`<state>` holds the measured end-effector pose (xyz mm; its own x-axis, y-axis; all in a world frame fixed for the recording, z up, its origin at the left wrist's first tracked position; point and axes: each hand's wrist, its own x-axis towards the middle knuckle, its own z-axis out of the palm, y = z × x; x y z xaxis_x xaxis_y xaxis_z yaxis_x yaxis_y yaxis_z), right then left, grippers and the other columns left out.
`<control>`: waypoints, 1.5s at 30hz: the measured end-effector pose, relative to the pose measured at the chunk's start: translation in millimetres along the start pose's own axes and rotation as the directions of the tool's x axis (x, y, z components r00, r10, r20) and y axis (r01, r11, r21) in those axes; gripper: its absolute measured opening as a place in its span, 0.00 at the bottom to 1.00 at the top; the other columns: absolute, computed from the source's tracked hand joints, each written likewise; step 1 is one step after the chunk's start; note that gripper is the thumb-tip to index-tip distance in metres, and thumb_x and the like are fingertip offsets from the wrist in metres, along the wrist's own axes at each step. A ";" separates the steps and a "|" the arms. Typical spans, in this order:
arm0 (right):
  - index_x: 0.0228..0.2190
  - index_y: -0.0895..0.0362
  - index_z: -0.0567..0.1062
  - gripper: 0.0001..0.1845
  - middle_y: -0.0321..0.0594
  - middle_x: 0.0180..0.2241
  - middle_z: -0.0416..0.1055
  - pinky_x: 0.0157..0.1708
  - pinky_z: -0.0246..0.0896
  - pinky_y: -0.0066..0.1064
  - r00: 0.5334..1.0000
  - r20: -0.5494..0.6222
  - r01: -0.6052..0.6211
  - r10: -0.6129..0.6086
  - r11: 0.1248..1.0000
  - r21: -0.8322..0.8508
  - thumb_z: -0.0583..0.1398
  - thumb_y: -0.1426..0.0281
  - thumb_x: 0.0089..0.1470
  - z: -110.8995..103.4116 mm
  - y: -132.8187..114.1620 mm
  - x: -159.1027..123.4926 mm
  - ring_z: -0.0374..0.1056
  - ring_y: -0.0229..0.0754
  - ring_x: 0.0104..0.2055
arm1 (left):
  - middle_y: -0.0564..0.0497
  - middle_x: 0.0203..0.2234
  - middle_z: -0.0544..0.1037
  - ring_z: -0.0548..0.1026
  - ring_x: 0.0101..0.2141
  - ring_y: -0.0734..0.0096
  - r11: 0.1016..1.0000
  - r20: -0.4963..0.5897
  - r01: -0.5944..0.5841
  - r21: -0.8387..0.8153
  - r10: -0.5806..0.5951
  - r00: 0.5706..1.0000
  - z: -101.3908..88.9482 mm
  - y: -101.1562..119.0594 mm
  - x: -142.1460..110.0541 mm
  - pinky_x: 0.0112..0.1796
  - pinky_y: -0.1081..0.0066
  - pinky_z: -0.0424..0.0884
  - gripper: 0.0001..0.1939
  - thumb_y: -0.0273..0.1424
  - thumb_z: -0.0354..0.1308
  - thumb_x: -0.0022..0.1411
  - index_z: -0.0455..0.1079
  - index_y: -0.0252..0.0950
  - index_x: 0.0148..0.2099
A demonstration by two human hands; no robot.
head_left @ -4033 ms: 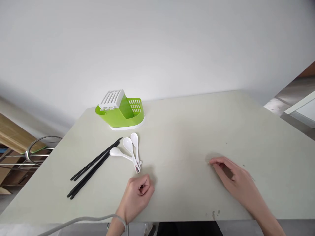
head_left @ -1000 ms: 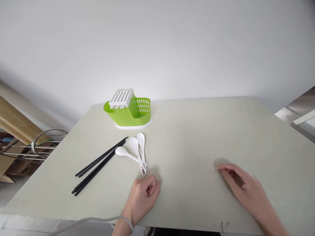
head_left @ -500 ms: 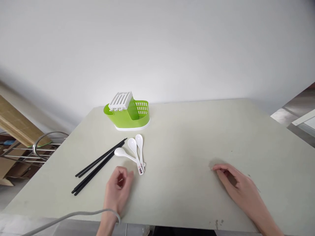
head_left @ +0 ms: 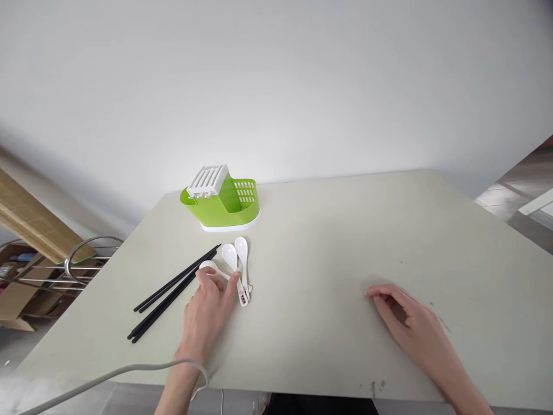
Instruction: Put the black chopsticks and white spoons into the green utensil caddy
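Note:
Reaching over the white spoons, my left hand has its thumb and forefinger apart, the thumb at the spoon handles. The leftmost spoon is partly covered by its fingers. Beside it lie the middle spoon and the right spoon, handles crossing near a small printed label. Several black chopsticks rest slantwise to the left of that hand. On the right of the table, my right hand rests with thumb and fingertips pressed together, nothing visible in them.
A green cutlery caddy with a white slotted top and white base stands at the back of the table, near the wall. A grey cable crosses my left wrist. Left of the table are a metal rack and a cardboard box.
My left hand has moved forward from the near side of the spoons to over them, its fingers opening out. My right hand has stayed nearly in place. The view has shifted slightly.

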<state>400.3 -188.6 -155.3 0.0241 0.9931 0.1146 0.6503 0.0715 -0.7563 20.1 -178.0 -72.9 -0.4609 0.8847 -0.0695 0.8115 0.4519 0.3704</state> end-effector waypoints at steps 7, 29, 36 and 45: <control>0.39 0.46 0.78 0.15 0.38 0.42 0.79 0.33 0.68 0.31 0.999 0.033 0.004 -0.005 1.000 0.022 0.54 0.55 0.68 -1.0 -1.7 0.7 0.73 0.43 0.37 | 0.35 0.41 0.82 0.83 0.39 0.44 0.907 0.126 -0.132 0.400 0.088 0.988 2.9 42.1 5.7 0.37 0.59 0.71 0.26 0.54 0.41 0.74 0.61 0.36 0.53; 0.39 0.48 0.77 0.14 0.41 0.42 0.79 0.38 0.69 0.35 0.998 0.023 0.057 -0.058 0.998 0.036 0.53 0.58 0.69 -5.0 -6.7 3.5 0.74 0.47 0.41 | 0.36 0.44 0.81 0.83 0.43 0.46 0.704 0.488 -0.689 0.172 0.546 0.681 83.3 174.2 -38.3 0.41 0.57 0.74 0.14 0.32 0.46 0.73 0.64 0.32 0.55; 0.40 0.49 0.77 0.13 0.41 0.41 0.80 0.40 0.70 0.36 0.999 -0.024 0.035 -0.034 0.998 0.054 0.54 0.59 0.68 -6.0 -6.7 3.1 0.75 0.47 0.39 | 0.34 0.49 0.80 0.82 0.46 0.44 0.702 0.547 -0.711 -0.041 0.611 0.572 95.5 201.2 -53.6 0.42 0.54 0.73 0.17 0.40 0.44 0.76 0.65 0.33 0.55; 0.41 0.50 0.76 0.13 0.41 0.44 0.80 0.40 0.69 0.36 0.990 -0.131 -0.048 0.052 0.998 0.040 0.55 0.58 0.67 -3.2 -3.5 1.9 0.76 0.47 0.41 | 0.48 0.35 0.79 0.77 0.33 0.62 0.703 0.316 -0.656 -0.274 0.710 0.629 58.6 131.4 -24.9 0.35 0.64 0.69 0.12 0.42 0.49 0.75 0.65 0.39 0.46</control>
<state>400.5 -187.2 -150.4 0.1574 0.9748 0.1583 0.6178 0.0278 -0.7858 159.2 -134.0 -76.8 0.3996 0.9138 -0.0734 0.7746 -0.2937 0.5602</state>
